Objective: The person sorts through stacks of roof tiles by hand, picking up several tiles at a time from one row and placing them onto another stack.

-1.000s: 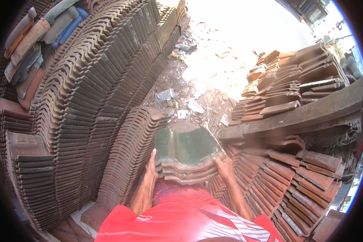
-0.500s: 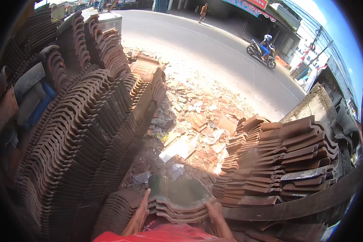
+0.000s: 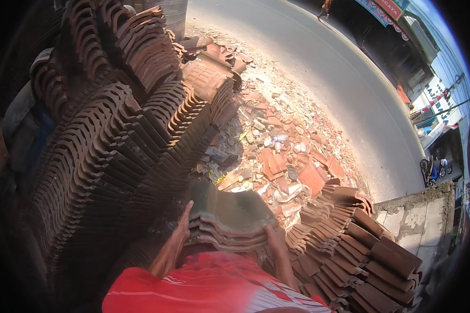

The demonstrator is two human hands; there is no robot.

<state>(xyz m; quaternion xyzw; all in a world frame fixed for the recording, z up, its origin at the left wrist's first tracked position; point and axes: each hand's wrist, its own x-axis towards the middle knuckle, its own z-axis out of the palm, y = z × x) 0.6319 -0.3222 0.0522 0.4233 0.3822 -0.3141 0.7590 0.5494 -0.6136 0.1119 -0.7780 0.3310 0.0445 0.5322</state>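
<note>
A small pile of curved roof tiles, dark and greenish on top with reddish-brown edges, is held in front of my body. My left hand grips its left side, with the thumb up along the edge. On the opposite side my right hand clasps the tiles, its fingers partly hidden beneath. The held tiles lie one on another, roughly level. Close to my left arm rises a tall stack of brown roof tiles. Beyond my right arm sits a lower stack of roof tiles, leaning in rows.
Broken tile rubble covers the ground ahead, with scraps of plastic among it. A paved road curves past behind it, and a person is on its far side. A grey block wall stands at the right.
My view has turned left, so the right stack and road appear shifted rightward. Both hands still hold the roof tiles. The motorcycle rider on the road is out of sight.
</note>
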